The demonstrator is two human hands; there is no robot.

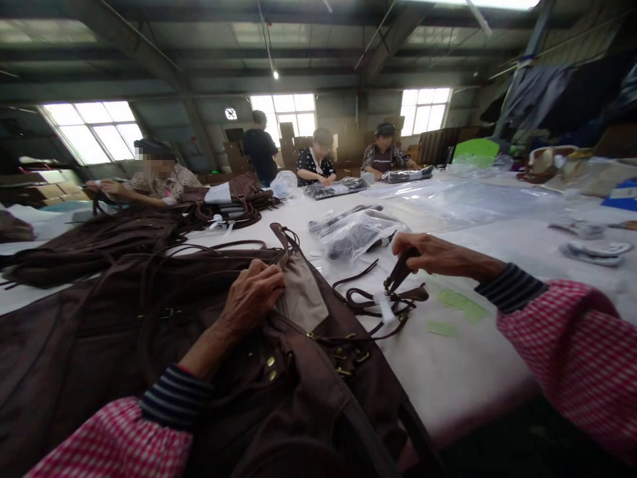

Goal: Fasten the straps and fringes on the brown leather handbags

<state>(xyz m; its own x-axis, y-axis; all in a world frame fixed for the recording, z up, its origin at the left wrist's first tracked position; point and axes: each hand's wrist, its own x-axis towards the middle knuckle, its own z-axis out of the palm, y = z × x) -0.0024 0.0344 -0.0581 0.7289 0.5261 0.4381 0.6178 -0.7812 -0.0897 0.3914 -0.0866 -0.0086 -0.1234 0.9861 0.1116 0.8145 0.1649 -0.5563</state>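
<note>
A dark brown bag [318, 392] with brass-coloured fittings lies across the front of the table. Its zip is open, and beige lining [303, 292] shows at the opening. My left hand [253, 292] is closed on the bag's edge beside that lining. To the right, my right hand [413, 252] pinches a dark brown strap [399, 271] and raises one end off the table. The strap's lower part lies in loops with a white wrap [384, 307] around it, near the bag's side.
More brown bags [94, 242] are piled at the left. A plastic-wrapped bundle [355, 232] lies beyond my hands, and clear plastic sheets [462, 202] spread behind it. Green paper slips [462, 304] are at right. Several people [318, 159] stand or work across the table.
</note>
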